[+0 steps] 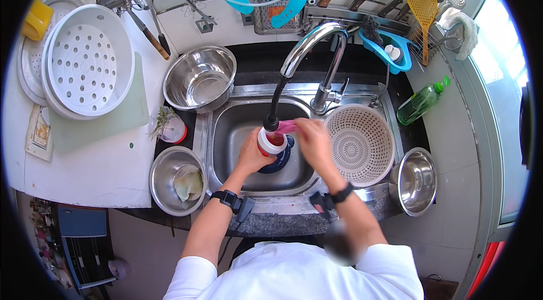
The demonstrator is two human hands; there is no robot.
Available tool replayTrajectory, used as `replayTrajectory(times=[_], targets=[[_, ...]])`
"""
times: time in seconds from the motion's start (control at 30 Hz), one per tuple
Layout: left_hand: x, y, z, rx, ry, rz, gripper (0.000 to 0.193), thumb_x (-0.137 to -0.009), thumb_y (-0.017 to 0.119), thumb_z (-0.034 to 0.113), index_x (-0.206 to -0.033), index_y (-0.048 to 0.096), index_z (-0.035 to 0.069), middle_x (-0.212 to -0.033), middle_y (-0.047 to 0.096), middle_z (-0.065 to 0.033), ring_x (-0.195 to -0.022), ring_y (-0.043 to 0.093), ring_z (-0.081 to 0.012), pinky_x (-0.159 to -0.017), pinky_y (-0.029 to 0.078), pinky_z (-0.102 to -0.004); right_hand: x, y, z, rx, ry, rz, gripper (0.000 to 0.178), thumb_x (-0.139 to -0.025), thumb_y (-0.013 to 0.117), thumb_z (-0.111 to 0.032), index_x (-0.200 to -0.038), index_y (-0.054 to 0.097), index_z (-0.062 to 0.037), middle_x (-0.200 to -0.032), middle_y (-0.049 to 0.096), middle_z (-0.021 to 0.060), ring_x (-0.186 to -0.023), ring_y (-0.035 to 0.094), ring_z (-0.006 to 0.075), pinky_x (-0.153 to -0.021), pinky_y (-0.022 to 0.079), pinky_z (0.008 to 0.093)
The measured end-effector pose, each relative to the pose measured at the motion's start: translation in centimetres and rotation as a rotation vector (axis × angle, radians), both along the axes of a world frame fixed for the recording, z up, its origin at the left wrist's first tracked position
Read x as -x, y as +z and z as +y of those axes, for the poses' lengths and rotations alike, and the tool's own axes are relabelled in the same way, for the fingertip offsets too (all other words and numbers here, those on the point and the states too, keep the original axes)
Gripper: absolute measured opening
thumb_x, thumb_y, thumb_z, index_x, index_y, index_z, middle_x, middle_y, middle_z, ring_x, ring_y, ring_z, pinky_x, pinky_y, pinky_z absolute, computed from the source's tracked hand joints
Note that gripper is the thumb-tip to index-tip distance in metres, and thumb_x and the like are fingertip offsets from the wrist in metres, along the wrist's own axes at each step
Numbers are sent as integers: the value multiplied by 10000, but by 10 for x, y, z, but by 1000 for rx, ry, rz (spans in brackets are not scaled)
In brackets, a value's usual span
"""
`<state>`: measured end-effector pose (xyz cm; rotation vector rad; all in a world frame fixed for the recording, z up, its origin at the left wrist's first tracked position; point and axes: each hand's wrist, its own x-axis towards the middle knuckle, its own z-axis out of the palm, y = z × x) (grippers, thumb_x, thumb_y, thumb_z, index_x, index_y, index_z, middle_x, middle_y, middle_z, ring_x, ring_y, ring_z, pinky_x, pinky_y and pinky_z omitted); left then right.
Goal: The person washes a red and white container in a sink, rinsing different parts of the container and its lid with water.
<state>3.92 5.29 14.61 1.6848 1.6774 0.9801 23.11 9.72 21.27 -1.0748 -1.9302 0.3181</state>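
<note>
Over the sink my left hand (251, 154) is wrapped round a white jar with red on its side (263, 149), its open mouth tilted up. The black spout (272, 123) of the tap comes down right at the jar's rim. My right hand (313, 140) pinches a pink cloth (287, 126) beside that rim, its fingers closed. Below the jar, a dark blue round thing (281, 162) lies on the sink floor, partly hidden by the jar and my hand. Whether water runs is not clear.
Right of the sink sits a beige colander (362, 144), with a steel bowl (416, 181) and a green bottle (423, 100) beyond. Steel bowls (201, 79) (169, 187) stand on the left. The curved tap (317, 34) rises behind the sink. White steamer trays (90, 62) lie far left.
</note>
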Motion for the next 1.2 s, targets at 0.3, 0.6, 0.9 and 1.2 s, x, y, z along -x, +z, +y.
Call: replayTrajectory(times=[0.3,0.6,0.9,1.2], targets=[[21,-55,11,27,-91,-173,732,-575,840,134,-1201,471,46,-1101,609,-119,-1041,596,-251,-884,474,-349,53,-71,-15,207,451,209,141,-846,600,-12,-978,650,-18,-1113,647,124,-1085,578,312,-946,430,394],[19,-62,18,100,-239,48,766,-588,830,231,-1250,480,66,-1249,553,-119,-1111,564,-258,-930,452,-355,61,-53,-1,111,357,20,273,-836,617,-248,-1063,664,-105,-1089,654,124,-1098,554,359,-996,388,480],[-7,-11,5,112,89,80,976,-488,846,184,-1319,354,43,-1220,526,-173,-1166,507,-343,-963,418,-406,61,-109,48,728,289,105,380,-899,470,-217,-1219,537,-22,-1239,548,197,-1158,515,359,-992,388,387],[2,-46,4,144,201,-177,868,-597,834,228,-1314,379,45,-1256,522,-174,-1200,498,-305,-994,401,-360,66,-69,-37,313,88,64,303,-949,482,-195,-1163,569,2,-1242,539,212,-1232,441,403,-1062,324,455]])
